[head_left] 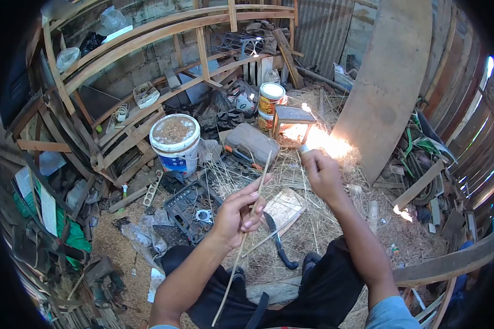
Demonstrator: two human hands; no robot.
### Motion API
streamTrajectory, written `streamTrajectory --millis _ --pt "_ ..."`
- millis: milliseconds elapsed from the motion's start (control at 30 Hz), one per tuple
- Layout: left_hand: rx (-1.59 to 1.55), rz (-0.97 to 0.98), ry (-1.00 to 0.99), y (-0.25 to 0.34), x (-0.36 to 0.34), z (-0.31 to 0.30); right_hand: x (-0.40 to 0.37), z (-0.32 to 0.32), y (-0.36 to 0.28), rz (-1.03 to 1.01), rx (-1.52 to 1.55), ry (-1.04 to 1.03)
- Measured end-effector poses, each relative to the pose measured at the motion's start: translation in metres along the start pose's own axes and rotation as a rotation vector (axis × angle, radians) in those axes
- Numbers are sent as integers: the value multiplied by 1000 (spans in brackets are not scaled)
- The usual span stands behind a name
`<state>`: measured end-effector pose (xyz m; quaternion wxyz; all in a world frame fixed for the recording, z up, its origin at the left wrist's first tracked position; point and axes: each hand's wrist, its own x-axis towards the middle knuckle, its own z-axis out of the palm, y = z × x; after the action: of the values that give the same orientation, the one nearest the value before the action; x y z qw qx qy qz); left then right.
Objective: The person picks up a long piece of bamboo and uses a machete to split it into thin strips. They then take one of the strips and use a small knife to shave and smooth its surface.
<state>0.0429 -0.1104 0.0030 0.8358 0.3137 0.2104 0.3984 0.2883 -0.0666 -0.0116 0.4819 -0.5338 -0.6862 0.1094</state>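
A long, thin pale strip (233, 274) slants up from near my lap. My left hand (240, 213) is closed around it, with the upper end sticking out past the fingers. To the right and farther forward, my right hand (322, 171) is closed, with a small pale end of something showing above its fingers; what it holds is too small to name. Between and below the hands lies a flat wooden board (287, 207) on the ground, and a curved dark-handled blade (280, 248) rests beside it. Thin straw-like strips are scattered around.
A white bucket (174, 143) stands at the left, near a grey tool case (251, 143). Stacked cans (271, 100) and a small dark-topped stool (295, 114) stand ahead, beside glaring sunlight. A wide plank (387, 82) leans at the right. An open black case (195, 205) lies left.
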Motion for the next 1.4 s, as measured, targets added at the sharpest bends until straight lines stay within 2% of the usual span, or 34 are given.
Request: streamTrajectory --millis 33,133,333,433,700,767,833,900,1000,1067,1133,1233,1400 --pt "4 7 11 -1 -1 2 -4 2 -23 -49 86 -71" --pt "7 22 49 -3 -4 1 -23 20 -37 -288 95 -213" --pt "116 56 79 -8 -6 7 -26 18 -43 -428 20 -342" --pt "179 59 107 -12 -11 13 -26 17 -37 -485 -18 -340" --pt "25 62 123 -10 1 12 -17 22 -22 -516 -173 -115" --pt "96 39 146 -10 -4 16 -15 29 -5 -431 -246 -99" --pt "115 22 150 -9 -12 17 31 -1 35 410 -63 60" --pt "83 4 133 -14 -25 13 47 -47 65 160 -72 288" --pt "-25 20 102 -10 -11 0 11 -20 63 86 -269 72" --pt "-86 31 53 1 -3 -2 -1 3 7 -60 -38 -26" --pt "-127 -22 52 4 -2 1 -11 13 -31 -143 54 -174" --pt "-151 -43 11 -3 -4 -4 -25 24 -47 -351 26 -295" --pt "-96 -34 -42 -6 -8 -2 -25 23 -42 -465 -17 -325"
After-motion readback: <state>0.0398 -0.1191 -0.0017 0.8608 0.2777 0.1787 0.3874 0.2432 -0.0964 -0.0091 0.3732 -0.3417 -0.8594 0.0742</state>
